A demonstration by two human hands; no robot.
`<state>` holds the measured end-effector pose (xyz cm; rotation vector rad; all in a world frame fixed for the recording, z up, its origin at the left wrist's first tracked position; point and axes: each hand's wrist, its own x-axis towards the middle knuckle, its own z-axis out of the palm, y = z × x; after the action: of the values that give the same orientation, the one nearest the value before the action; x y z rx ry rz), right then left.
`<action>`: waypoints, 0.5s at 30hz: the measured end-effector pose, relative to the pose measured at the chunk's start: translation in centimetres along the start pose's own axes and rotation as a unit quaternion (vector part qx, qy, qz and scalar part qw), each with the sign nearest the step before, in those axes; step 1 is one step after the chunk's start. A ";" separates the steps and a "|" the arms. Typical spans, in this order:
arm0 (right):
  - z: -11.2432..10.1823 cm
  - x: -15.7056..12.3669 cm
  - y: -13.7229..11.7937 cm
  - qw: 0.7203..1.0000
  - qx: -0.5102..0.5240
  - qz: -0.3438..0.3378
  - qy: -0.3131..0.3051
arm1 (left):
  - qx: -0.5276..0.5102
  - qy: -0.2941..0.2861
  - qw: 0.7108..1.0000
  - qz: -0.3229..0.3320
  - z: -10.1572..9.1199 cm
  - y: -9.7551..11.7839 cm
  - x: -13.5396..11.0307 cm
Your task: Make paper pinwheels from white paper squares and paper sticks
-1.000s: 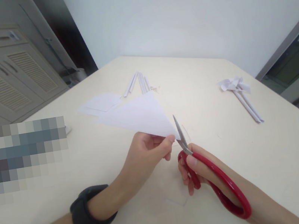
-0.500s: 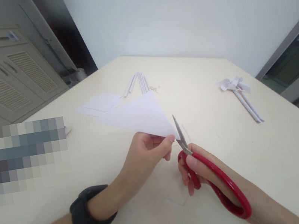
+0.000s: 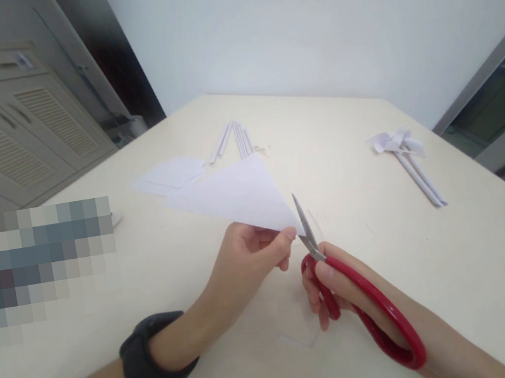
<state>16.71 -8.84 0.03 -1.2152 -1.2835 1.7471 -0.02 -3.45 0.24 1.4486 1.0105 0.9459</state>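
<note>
Pinched at its near corner, a white sheet of paper (image 3: 244,193) with a triangular outline is held up over the table by my left hand (image 3: 254,246). My right hand (image 3: 331,279) grips a pair of red-handled scissors (image 3: 380,300), fingers through the loops. The scissors' metal blades stand parted, and the paper's right corner lies between or right beside them; which one I cannot tell. Thin paper offcuts (image 3: 300,339) lie on the table below my hands.
More white sheets (image 3: 173,173) lie behind the held paper. Rolled paper sticks (image 3: 241,138) rest at the back, small rubber-band-like bits (image 3: 260,149) beside them. Two paper pinwheels (image 3: 408,158) on rolled sticks lie at the right of the white table (image 3: 478,281). A wall rises behind.
Almost nothing differs. Both hands, the paper and the scissors hold the same pose, and the whole view has shifted very slightly.
</note>
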 end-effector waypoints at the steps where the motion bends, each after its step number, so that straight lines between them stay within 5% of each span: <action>1: 0.0 0.0 0.0 1.000 0.000 0.001 0.001 | 0.000 0.000 1.000 0.000 0.0 0.0 0.0; 15: 0.2 -0.2 0.0 1.000 0.004 -0.005 0.003 | 0.004 -0.003 1.000 -0.001 0.0 0.0 0.0</action>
<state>16.61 -9.05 0.07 -1.2066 -1.2770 1.7379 -0.03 -3.46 0.26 1.4564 1.0129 0.9362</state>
